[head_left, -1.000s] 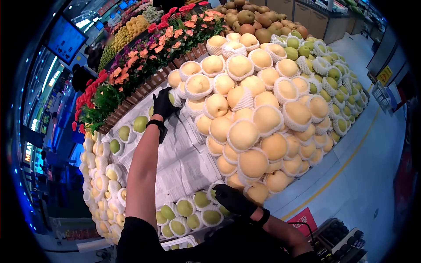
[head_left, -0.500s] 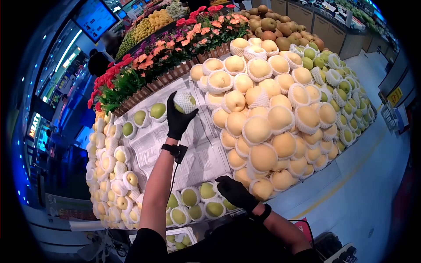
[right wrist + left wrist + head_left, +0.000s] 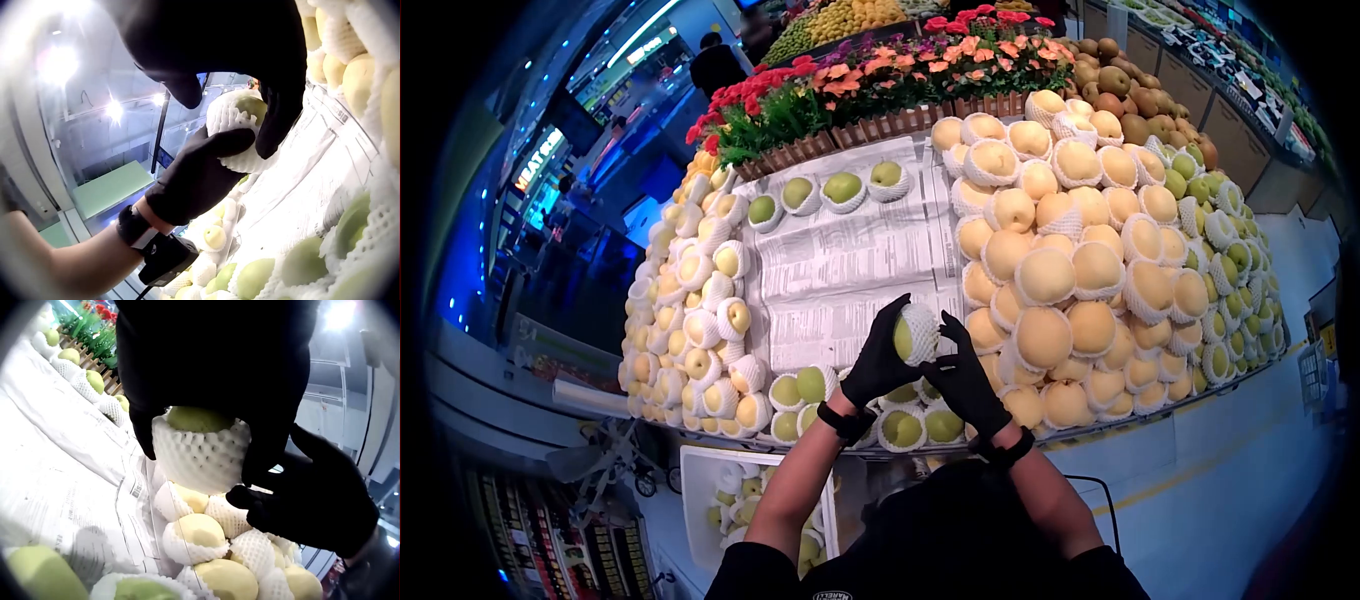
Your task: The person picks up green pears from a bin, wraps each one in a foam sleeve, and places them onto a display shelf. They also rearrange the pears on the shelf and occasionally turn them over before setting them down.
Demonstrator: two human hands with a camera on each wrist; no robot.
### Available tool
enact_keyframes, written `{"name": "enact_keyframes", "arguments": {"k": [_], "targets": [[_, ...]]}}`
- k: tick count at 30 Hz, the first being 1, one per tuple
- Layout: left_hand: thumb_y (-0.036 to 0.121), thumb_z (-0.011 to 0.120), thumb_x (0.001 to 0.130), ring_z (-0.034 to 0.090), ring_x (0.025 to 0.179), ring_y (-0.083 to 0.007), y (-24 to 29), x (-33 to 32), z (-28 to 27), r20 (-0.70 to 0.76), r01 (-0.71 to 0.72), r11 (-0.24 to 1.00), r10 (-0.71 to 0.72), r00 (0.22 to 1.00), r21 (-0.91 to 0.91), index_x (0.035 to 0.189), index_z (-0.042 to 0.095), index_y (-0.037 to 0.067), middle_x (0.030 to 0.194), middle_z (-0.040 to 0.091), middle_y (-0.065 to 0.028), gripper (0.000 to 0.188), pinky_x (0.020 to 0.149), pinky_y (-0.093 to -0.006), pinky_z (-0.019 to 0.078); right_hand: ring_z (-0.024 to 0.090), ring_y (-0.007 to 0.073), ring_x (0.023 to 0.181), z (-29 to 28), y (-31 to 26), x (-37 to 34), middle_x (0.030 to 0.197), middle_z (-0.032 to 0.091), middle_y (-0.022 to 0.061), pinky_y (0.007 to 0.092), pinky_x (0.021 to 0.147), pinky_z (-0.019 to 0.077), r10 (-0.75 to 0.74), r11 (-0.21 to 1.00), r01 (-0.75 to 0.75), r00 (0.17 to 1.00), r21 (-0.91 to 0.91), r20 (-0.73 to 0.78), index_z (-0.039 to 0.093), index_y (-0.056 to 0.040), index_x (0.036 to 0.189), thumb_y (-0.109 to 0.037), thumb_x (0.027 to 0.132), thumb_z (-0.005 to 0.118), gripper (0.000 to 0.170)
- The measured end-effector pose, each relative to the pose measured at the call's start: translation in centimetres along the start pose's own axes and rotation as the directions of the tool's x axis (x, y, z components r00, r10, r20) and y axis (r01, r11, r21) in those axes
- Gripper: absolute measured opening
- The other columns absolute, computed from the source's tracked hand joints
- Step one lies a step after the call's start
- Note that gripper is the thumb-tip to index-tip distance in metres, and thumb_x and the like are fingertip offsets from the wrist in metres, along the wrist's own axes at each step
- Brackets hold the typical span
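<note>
My left hand [image 3: 876, 362], in a black glove, grips a green pear [image 3: 904, 338] in a white foam net, held up over the front of the papered shelf. In the left wrist view the net [image 3: 200, 456] wraps the pear's sides and leaves green skin bare at one end. The gloved right hand [image 3: 968, 386] is close beside the pear, thumb and fingers parted. Seen from the right wrist, its fingers arch over the pear [image 3: 252, 107] while the left thumb lies across the net. Netted green pears [image 3: 902, 430] sit below both hands at the shelf's front edge.
White printed paper [image 3: 840, 270] lines the shelf, with several green pears [image 3: 841, 187] along its back. Large yellow pears [image 3: 1045, 275] are heaped at right, smaller pale ones [image 3: 700, 330] at left. Flower boxes [image 3: 890, 118] border the back. A white crate [image 3: 688, 500] of netted fruit stands below.
My left hand has brought the green pear from the back of the shelf toward the front, beside the right hand. The right hand has lifted from the front row, and the head view has turned.
</note>
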State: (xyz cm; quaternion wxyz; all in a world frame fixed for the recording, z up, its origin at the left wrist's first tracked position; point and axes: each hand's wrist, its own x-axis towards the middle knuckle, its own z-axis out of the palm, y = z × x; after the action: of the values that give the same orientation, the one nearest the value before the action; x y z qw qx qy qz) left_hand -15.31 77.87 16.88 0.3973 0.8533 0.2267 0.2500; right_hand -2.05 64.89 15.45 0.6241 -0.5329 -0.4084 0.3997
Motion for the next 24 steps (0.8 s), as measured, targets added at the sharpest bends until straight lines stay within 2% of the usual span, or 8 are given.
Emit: {"name": "enact_keyframes", "arguments": {"k": [2,6,8,12,13,16,19,24], "targets": [[0.02,0.091,0.059,0.036,0.134,-0.0321,1.1,-1.0,-0.2,0.023,-0.072,0.976,0.069,0.997,0.206,0.145,0.026,0.004,0.143,0.036,-0.0168,0.109,0.111,-0.041,0.032,0.058,0.0189,0.105,0.0,2.1,0.1,0.135,0.045,0.0113,0.0299,0.082,0.0522,-0.143,0.983,0.149,0.988,-0.107,0.063,0.025,-0.0104,0.147,-0.006,0.083,0.07,0.079],[0.019,0.09,0.058,0.034,0.133,-0.0391,4.1,-2.1,-0.2,-0.01,-0.083,0.955,0.089,0.996,0.284,0.147,0.024,0.003,0.145,0.034,-0.0216,0.111,0.111,-0.0441,0.0308,0.047,0.0233,0.124,-0.2,1.0,-0.7,0.138,0.04,0.0135,0.0348,0.094,0.0494,0.029,0.966,-0.072,0.985,0.249,0.172,0.026,-0.0071,0.146,-0.007,0.084,0.068,0.075],[0.022,0.091,0.057,0.031,0.136,-0.0392,5.5,-2.7,-0.1,-0.083,-0.06,0.963,0.084,0.993,0.262,0.148,0.023,0.004,0.147,0.031,-0.0223,0.115,0.112,-0.0443,0.0303,0.048,0.0239,0.123,-0.6,1.2,-0.7,0.137,0.041,0.0139,0.0355,0.093,0.0509,-0.05,0.977,0.023,0.991,0.211,0.127,0.026,-0.0085,0.145,-0.005,0.084,0.066,0.073],[0.004,0.085,0.059,0.036,0.136,-0.0277,6.7,-3.9,-0.3,-0.27,-0.075,0.96,-0.001,0.963,-0.271,0.145,0.03,0.006,0.151,0.031,-0.011,0.102,0.109,-0.0434,0.0365,0.048,0.0249,0.122,-1.7,-0.1,-0.7,0.136,0.042,0.0143,0.0363,0.087,0.0553,-0.027,0.928,-0.007,0.996,0.373,0.087,0.025,-0.0107,0.145,0.0,0.084,0.062,0.072],[-0.002,0.075,0.069,0.04,0.134,-0.0235,5.6,-4.3,-0.2,-0.338,-0.099,0.938,-0.021,0.941,-0.333,0.143,0.034,0.006,0.15,0.034,-0.0083,0.085,0.106,-0.0434,0.0393,0.047,0.0247,0.123,-1.6,-0.6,-1.0,0.135,0.042,0.0138,0.0359,0.083,0.0578,-0.039,0.844,-0.018,0.995,0.537,0.095,0.024,-0.0106,0.146,0.001,0.084,0.061,0.073],[-0.005,0.065,0.078,0.044,0.129,-0.0235,5.4,-5.6,0.5,-0.289,0.062,0.894,-0.208,0.934,-0.444,0.14,0.038,0.006,0.143,0.042,-0.0104,0.069,0.102,-0.0397,0.0446,0.043,0.0248,0.127,-1.3,-0.8,-1.4,0.138,0.039,0.0136,0.0356,0.089,0.0541,-0.094,0.851,0.06,0.995,0.521,0.039,0.023,-0.0102,0.147,-0.001,0.084,0.063,0.075],[-0.002,0.06,0.086,0.055,0.113,-0.0216,7.6,-5.8,1.6,-0.21,0.175,0.822,-0.334,0.919,-0.541,0.143,0.036,0.007,0.132,0.05,-0.0106,0.062,0.093,-0.0343,0.05,0.039,0.0255,0.131,-1.1,-0.9,-1.6,0.142,0.034,0.0136,0.037,0.099,0.0467,-0.23,0.969,0.23,0.973,0.089,-0.009,0.021,-0.0096,0.148,-0.005,0.084,0.067,0.078],[0.0,0.06,0.088,0.059,0.107,-0.0192,7.8,-6.9,2.1,-0.165,0.235,0.769,-0.402,0.901,-0.595,0.147,0.032,0.009,0.128,0.055,-0.0123,0.066,0.085,-0.0304,0.0533,0.036,0.026,0.132,-0.3,0.4,-1.5,0.143,0.033,0.0151,0.0384,0.106,0.0384,-0.224,0.971,0.222,0.975,0.086,0.004,0.021,-0.0071,0.148,-0.011,0.083,0.071,0.081]]}}
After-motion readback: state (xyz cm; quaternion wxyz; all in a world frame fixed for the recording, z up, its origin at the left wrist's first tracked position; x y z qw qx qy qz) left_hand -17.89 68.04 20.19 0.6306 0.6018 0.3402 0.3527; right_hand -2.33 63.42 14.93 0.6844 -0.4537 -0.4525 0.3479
